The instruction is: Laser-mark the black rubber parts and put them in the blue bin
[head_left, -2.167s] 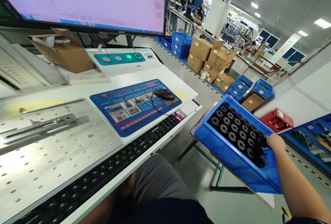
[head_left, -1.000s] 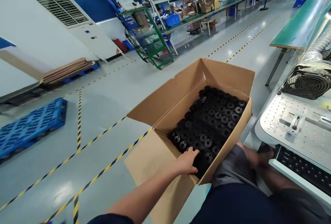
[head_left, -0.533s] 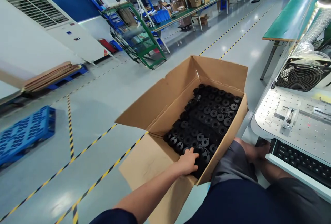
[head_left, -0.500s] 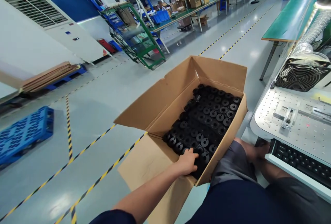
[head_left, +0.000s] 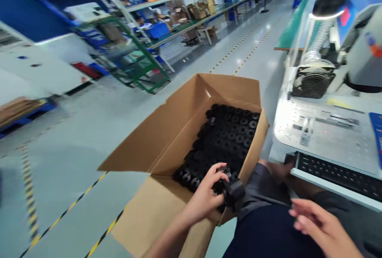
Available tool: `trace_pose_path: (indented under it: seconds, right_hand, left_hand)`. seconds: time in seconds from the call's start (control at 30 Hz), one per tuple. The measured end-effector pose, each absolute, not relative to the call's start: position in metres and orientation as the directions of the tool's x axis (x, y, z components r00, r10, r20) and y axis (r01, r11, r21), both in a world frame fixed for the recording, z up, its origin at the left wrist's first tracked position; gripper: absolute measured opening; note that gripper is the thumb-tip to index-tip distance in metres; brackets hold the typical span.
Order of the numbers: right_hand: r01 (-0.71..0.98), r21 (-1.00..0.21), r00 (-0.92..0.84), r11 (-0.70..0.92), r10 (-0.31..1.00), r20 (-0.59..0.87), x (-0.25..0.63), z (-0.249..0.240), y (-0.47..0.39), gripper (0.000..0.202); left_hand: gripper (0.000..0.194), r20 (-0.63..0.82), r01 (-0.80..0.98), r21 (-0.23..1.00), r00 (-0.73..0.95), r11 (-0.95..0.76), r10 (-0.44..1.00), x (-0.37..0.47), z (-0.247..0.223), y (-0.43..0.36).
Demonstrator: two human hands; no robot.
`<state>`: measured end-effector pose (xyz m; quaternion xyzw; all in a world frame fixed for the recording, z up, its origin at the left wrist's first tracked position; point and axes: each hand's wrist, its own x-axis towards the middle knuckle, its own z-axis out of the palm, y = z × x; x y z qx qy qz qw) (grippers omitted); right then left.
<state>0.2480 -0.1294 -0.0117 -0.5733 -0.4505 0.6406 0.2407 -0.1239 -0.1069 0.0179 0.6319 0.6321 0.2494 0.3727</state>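
My left hand [head_left: 207,194] is closed on a black cylindrical part [head_left: 234,192], lifted over the near end of an open cardboard box [head_left: 176,130]. The part is blurred, so its exact kind does not show. Inside the box, many similar black parts [head_left: 227,130] stand packed in rows, with round, slotted ends facing up. My right hand [head_left: 319,224] hovers at the lower right, in front of my body. Its fingers are half bent and apart from the thumb, with nothing visible between them.
A white workbench at right carries a perforated metal plate [head_left: 292,134], a fan [head_left: 313,81] and a lamp [head_left: 330,3]. Below the plate, a keyboard [head_left: 337,174] lies on a tray. A green cart [head_left: 143,67] and shelving [head_left: 155,3] stand farther back.
My left hand has lifted a black part out of the near end of the box. My right hand has come into view at lower right. The view has swung right.
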Motion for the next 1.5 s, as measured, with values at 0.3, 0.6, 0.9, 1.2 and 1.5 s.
trace_pose_path:
  seconds: [0.3, 0.6, 0.9, 1.2, 1.5]
  right_hand:
    - [-0.039, -0.871, -0.317, -0.490, 0.832, -0.455, 0.203, 0.008, -0.123, 0.052]
    - [0.228, -0.893, -0.194, -0.388, 0.881, -0.432, 0.208, 0.028, -0.134, 0.045]
    - [0.392, -0.917, -0.168, -0.072, 0.974, -0.148, 0.242, 0.028, -0.126, 0.060]
    - [0.782, -0.621, 0.124, 0.045, 0.966, 0.227, 0.334, 0.033, 0.033, 0.059]
    - [0.858, -0.510, -0.028, 0.058, 0.997, 0.066, 0.342, 0.017, 0.135, 0.062]
  left_hand:
    - [0.022, -0.007, 0.497, 0.854, 0.304, -0.152, 0.953, -0.011, -0.037, -0.120]
    - [0.039, -0.395, 0.164, 0.918, 0.443, 0.360, 0.805, -0.011, -0.029, -0.103]
    - [0.026, -0.431, -0.089, 0.825, 0.539, 0.558, 0.724, -0.034, -0.032, -0.056]
    - [0.032, -0.311, -0.474, 0.613, 0.590, 0.632, 0.745, -0.050, -0.072, -0.012]
    - [0.030, -0.337, -0.540, 0.543, 0.562, 0.643, 0.756, -0.057, -0.069, -0.014]
